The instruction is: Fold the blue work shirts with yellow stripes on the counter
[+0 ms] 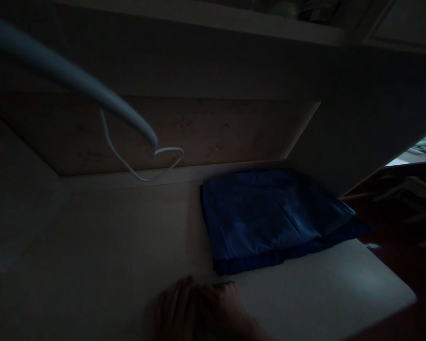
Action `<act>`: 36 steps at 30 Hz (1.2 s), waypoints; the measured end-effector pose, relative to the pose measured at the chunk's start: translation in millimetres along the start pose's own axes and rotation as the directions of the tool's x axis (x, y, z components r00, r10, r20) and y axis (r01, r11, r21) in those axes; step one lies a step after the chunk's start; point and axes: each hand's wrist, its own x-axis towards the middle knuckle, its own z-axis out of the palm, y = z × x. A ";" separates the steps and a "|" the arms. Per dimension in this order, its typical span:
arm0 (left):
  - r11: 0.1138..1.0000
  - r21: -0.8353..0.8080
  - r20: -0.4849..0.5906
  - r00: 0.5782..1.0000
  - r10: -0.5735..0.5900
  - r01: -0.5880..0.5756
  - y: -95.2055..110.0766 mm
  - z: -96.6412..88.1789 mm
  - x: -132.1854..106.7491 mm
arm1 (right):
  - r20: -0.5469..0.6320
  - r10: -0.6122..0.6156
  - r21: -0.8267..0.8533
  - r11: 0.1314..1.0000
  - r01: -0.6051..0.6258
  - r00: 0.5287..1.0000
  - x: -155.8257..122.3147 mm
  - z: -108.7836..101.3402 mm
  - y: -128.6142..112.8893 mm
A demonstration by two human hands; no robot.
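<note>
Low in the dim head view, my left hand (175, 308) is on or just over the pale desk top (127, 241), its fingers stretched forward. Right beside it, my right hand (224, 305) is curled, with the fingers bent inward. A dark edge shows at its fingertips, too dim to make out. Just beyond my right hand lies a folded, shiny dark blue cloth (262, 213); I see a narrow gap between the two. The darkness hides the space between my hands.
A white tube-like arm (102, 94) slants in from upper left, with a thin white cord (127, 166) looping at its tip. A shelf edge (205, 19) runs overhead. The desk's rounded corner (408, 296) is at right, above a dark reddish floor (394, 265).
</note>
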 end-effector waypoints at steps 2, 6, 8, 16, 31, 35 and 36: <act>1.000 -0.024 -0.011 1.000 -0.005 0.004 -1.0 0.5 0.4 | 0.004 0.006 -0.001 1.000 -0.006 1.000 -0.3 1.5 0.5; 1.000 -0.018 -0.040 0.999 0.012 -0.013 -0.8 -1.1 2.6 | -0.010 0.012 0.011 1.000 -0.012 1.000 0.3 3.6 1.2; 1.000 -0.003 -0.041 0.999 0.022 -0.022 -0.8 -3.2 4.3 | -0.018 0.008 0.016 1.000 -0.008 1.000 0.5 3.5 1.1; 0.997 0.007 -0.054 0.995 0.082 -0.082 -5.3 -6.5 6.8 | -0.024 -0.009 0.037 0.999 0.010 1.000 -0.2 4.7 1.8; 0.996 -0.092 0.016 1.000 0.017 -0.015 -6.9 -14.9 9.5 | 0.034 0.028 0.136 0.990 -0.032 0.999 1.6 3.0 1.4; 0.839 -0.508 0.173 0.977 -0.123 0.195 -6.2 -37.9 52.1 | 0.185 -0.019 0.600 0.794 -0.098 0.983 -4.0 -41.2 24.9; 0.735 -0.612 0.244 0.954 -0.176 0.292 -4.4 -43.2 69.2 | 0.198 -0.007 0.708 0.693 -0.138 0.980 -6.3 -62.7 37.8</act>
